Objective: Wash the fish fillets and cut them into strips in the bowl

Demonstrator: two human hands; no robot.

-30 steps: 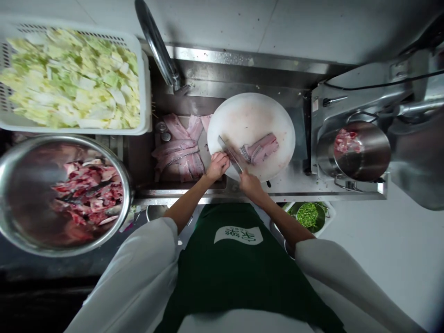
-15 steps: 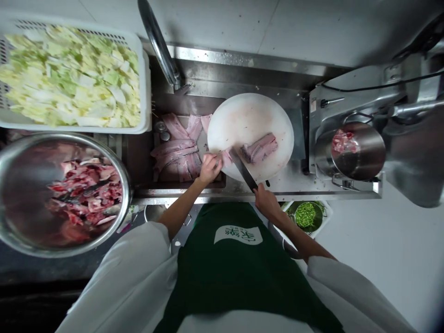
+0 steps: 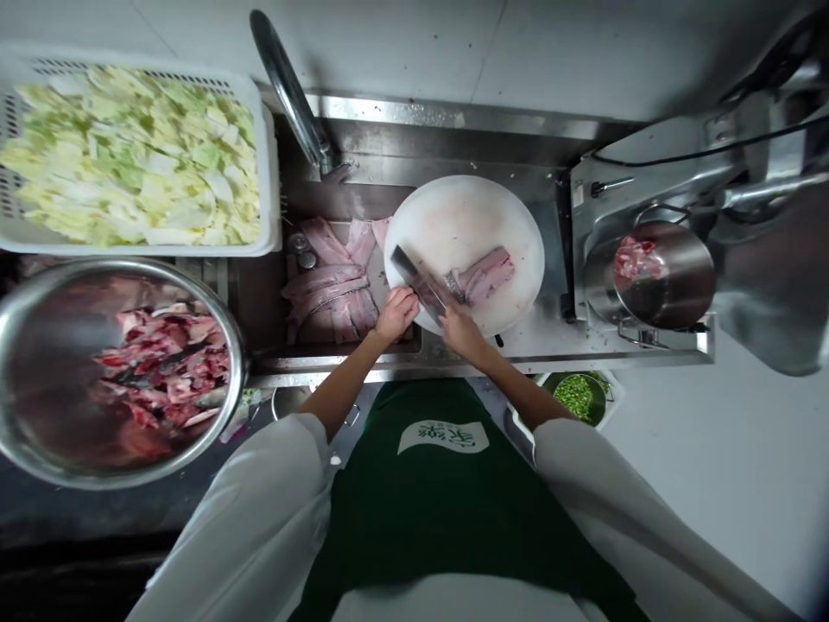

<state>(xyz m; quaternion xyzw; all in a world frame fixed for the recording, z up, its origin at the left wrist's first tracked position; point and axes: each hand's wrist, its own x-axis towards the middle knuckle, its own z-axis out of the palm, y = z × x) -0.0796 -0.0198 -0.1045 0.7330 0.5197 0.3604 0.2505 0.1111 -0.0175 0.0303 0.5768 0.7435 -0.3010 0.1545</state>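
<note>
Right hand point(image 3: 459, 333) at the board's six o'clock, fingers wrapped tight round the handle of your knife point(image 3: 409, 269), blade slanting away towards ten. Left hand point(image 3: 397, 314) at eight, fingers curled and bunched right up by the steel; whether they're clamped on any flesh, I can't tell. And there's the danger: knuckles that close, so a slip on a wet surface or one straying fingertip could mean a nick. The board point(image 3: 466, 212) overhangs the sink point(image 3: 259, 298) on its nine o'clock side, so a hard push there might rock it. On to the fish point(image 3: 487, 276): it lies at the board's four, just past your right fingers at their one o'clock, and across the blade from your left. Anything under the edge is mostly hidden. Fillets point(image 3: 333, 281) at nine in the sink, then the tap point(image 3: 285, 82), farthest, at eleven.
</note>
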